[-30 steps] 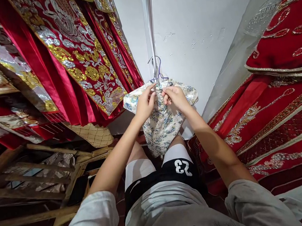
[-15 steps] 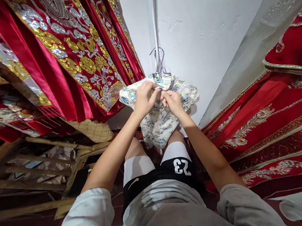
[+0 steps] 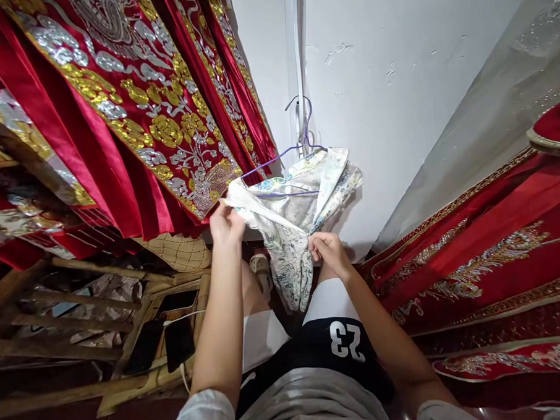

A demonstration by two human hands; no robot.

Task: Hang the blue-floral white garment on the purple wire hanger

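Observation:
A white shirt with a blue and green floral print point(image 3: 289, 259) hangs partly on a purple wire hanger point(image 3: 278, 157) in front of me. Its front gapes at the neck, and the hanger's left arm is bare of cloth. My left hand point(image 3: 225, 223) pinches the shirt's left shoulder edge, pulled out to the left and down. Lower down, my right hand point(image 3: 327, 250) grips the front edge near the bottom of the neck opening. The right shoulder of the shirt still covers the hanger's right end.
Red embroidered garments hang at left point(image 3: 165, 128) and right point(image 3: 470, 226). A white pole point(image 3: 297, 54) stands against the white wall point(image 3: 370, 57), beside the hanger hook. At lower left, a wooden bench point(image 3: 143, 377) bears phones point(image 3: 180, 343) and a white cable.
The shirt's neck has opened wide and its left shoulder has come off the hanger. My left hand moved left and down with the cloth; my right hand moved down.

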